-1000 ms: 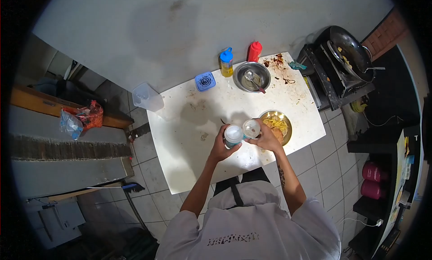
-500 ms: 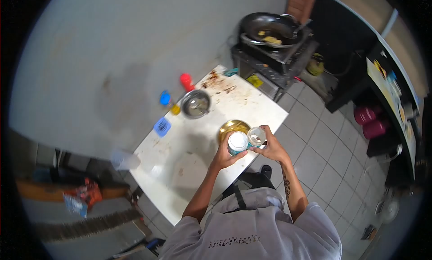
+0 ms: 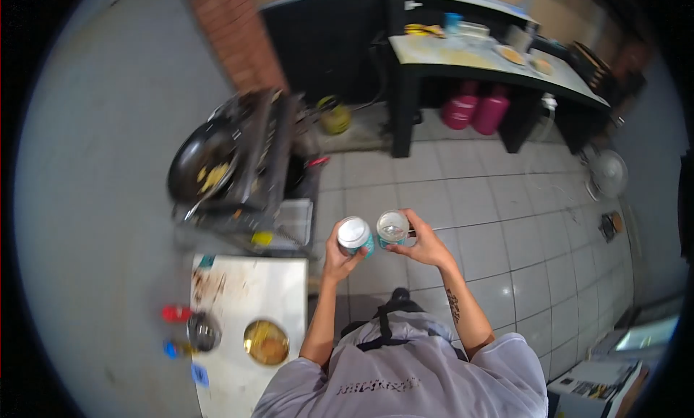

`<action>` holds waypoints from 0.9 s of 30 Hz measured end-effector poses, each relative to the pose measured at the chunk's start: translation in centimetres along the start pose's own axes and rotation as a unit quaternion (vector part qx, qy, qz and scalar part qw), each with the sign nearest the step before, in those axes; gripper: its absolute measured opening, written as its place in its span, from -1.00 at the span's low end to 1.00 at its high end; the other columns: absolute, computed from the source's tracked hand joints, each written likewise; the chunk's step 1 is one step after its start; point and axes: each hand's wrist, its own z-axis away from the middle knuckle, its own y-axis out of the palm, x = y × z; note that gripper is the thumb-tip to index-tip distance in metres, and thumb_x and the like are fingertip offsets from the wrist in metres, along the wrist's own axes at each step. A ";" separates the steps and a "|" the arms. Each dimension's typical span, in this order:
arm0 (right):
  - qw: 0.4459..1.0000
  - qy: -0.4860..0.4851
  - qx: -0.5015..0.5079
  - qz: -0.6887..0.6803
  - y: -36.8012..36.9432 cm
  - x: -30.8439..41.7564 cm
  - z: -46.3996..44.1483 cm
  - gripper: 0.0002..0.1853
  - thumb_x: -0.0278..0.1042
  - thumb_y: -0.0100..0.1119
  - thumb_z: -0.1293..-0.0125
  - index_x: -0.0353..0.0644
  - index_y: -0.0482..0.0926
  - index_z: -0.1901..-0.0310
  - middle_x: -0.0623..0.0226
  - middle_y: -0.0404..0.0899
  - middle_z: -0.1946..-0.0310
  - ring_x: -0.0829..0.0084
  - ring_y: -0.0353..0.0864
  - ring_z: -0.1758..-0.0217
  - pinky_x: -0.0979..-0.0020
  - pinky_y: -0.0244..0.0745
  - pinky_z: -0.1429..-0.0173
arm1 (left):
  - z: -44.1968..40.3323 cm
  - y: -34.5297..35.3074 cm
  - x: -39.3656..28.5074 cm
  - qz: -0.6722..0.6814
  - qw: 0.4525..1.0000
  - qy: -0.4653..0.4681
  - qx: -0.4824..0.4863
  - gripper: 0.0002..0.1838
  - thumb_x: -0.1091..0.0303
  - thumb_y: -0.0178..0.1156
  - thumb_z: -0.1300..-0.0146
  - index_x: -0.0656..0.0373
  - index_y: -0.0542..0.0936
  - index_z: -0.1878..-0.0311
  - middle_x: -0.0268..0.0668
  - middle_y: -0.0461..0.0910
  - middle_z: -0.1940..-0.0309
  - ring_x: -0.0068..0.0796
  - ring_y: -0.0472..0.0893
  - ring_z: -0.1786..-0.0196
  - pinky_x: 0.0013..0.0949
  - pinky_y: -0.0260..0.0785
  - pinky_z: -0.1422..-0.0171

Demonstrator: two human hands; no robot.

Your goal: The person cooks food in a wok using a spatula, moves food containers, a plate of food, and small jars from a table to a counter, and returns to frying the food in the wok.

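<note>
My left hand (image 3: 337, 262) is wrapped round a jar with a white top (image 3: 354, 232) and teal on its side. Whether that white is a lid or the contents, I cannot tell. In my right hand (image 3: 431, 249) is a clear-topped jar (image 3: 392, 225) with a teal lower part. Its top looks see-through, and what is inside is too small to name. The two jars are side by side with a narrow gap, held over the tiled floor in front of my body.
A white table (image 3: 289, 288) on the left bears a gold-coloured bowl (image 3: 254, 351) and a metal bowl (image 3: 204, 333). Beyond it, a black wok (image 3: 189, 158) with yellow food sits on a stove. A counter (image 3: 452, 53) stands ahead, with pink gas cylinders (image 3: 460, 111) beneath. A fan (image 3: 606, 173) is at right.
My body and view have turned right, so the table and stove now lie to the left. Both jars have moved from over the table's edge to over the floor, slightly further apart.
</note>
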 end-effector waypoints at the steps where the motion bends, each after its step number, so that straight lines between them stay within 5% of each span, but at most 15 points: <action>1: 1.000 0.015 -0.025 -0.006 -2.4 -0.3 -0.9 -0.27 -0.34 0.53 0.06 -0.20 0.35 -0.16 0.21 0.55 0.03 0.30 0.56 -0.06 0.29 0.52 -0.11 | -2.8 1.5 1.0 -0.002 1.000 -0.007 0.030 -0.25 0.09 0.52 0.03 0.32 0.39 -0.12 -0.24 0.54 0.07 -0.44 0.53 -0.02 -0.36 0.37 -0.15; 9: 0.981 0.051 -0.179 -0.053 -15.9 -7.6 -9.2 -0.25 -0.34 0.48 0.04 -0.21 0.32 -0.21 0.13 0.49 -0.09 0.22 0.49 -0.21 0.17 0.43 -0.28 | -21.6 12.6 6.9 -0.056 0.992 0.023 0.113 -0.19 0.28 0.62 0.19 0.30 0.37 -0.12 -0.24 0.53 0.08 -0.45 0.54 -0.01 -0.37 0.41 -0.13; 11: 0.976 0.046 -0.207 -0.055 -18.2 -9.9 -12.5 -0.27 -0.52 0.45 0.07 -0.22 0.34 -0.19 0.25 0.48 -0.06 0.37 0.50 -0.16 0.31 0.42 -0.29 | -26.1 13.8 9.6 -0.069 0.989 0.041 0.123 -0.18 0.26 0.62 0.20 0.28 0.38 -0.13 -0.22 0.52 0.05 -0.42 0.54 -0.02 -0.36 0.41 -0.14; 23: 0.962 0.023 -0.264 0.069 -33.0 -19.9 -37.7 -0.23 -0.53 0.43 0.13 -0.20 0.33 -0.21 0.17 0.47 -0.11 0.25 0.48 -0.22 0.26 0.41 -0.29 | -56.8 20.7 23.2 -0.161 0.958 0.104 0.212 -0.17 0.26 0.62 0.26 0.24 0.41 -0.13 -0.16 0.46 -0.06 -0.25 0.50 -0.11 -0.26 0.33 -0.23; 27: 0.957 0.048 -0.287 0.012 -37.1 -22.5 -43.5 -0.23 -0.51 0.45 0.14 -0.21 0.34 -0.20 0.16 0.46 -0.11 0.24 0.48 -0.21 0.23 0.41 -0.28 | -64.7 23.6 26.2 -0.145 0.959 0.077 0.230 -0.19 0.26 0.63 0.28 0.26 0.44 -0.09 -0.14 0.49 -0.01 -0.20 0.51 -0.08 -0.23 0.37 -0.18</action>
